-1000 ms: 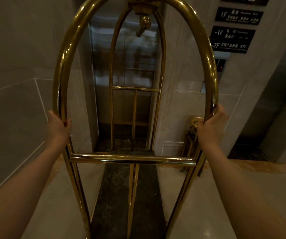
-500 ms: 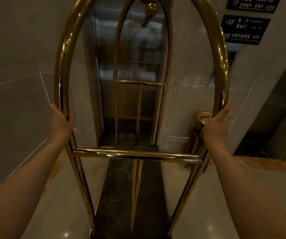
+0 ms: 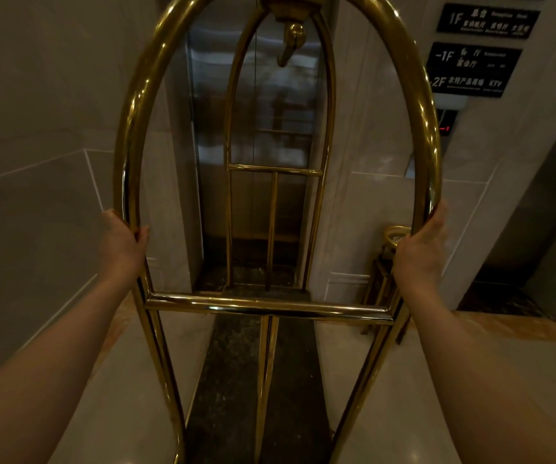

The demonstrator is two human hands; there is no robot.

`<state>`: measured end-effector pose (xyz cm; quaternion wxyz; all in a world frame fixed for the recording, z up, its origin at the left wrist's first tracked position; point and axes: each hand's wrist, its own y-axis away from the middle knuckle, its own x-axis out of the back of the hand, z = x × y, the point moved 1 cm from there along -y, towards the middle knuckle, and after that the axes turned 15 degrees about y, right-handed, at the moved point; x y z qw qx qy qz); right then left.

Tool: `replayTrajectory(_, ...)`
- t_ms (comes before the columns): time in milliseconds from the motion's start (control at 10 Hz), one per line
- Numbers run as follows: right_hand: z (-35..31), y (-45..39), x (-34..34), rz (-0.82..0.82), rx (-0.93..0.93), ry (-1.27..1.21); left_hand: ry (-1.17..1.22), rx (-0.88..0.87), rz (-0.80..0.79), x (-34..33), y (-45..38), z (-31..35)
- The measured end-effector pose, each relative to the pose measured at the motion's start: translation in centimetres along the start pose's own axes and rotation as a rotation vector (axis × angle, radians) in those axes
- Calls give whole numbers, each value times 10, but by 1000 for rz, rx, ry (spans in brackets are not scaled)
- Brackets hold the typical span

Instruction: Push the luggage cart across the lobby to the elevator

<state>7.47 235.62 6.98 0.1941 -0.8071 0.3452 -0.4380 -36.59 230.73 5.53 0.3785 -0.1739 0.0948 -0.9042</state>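
While both arms reach forward, each hand is wrapped around one side of the cart's [image 3: 269, 304] near brass arch. The left hand [image 3: 120, 244] clamps the left tube just above the crossbar [image 3: 266, 307], fingers curled round the inside. The right hand [image 3: 422, 251] grips the right tube at about the same height, thumb lying up along the metal. Between the hands, past the crossbar, the cart's dark deck [image 3: 236, 363] runs ahead to a second, narrower arch. A hook [image 3: 291, 41] hangs from the top bar above and between the hands. Straight beyond the far arch stand the steel elevator doors [image 3: 280, 122], closed, with the cart's front end close to them. Up and to the right of the right hand, black floor signs [image 3: 474, 68] are fixed to the wall, and a small brass stand [image 3: 395, 234] sits just beyond that hand.
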Motion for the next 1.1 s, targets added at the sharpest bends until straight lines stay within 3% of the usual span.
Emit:
replayTrajectory(700, -3, 1, 7, -43, -49, 32, -76, 67, -36, 8, 2, 9)
replayTrajectory(800, -3, 0, 14, -109, -40, 34, -158, 21, 21, 6, 8, 13)
replayTrajectory(900, -2, -2, 15, -114, -22, 101, -219, -201, 108, 7, 21, 18)
replayTrajectory(1000, -16, 1, 36, 42, 90, 85, -284, -556, 0, -7, 54, 35)
replayTrajectory(1100, -42, 15, 71, 234, 242, -139, -323, -585, -419, -27, 81, 37)
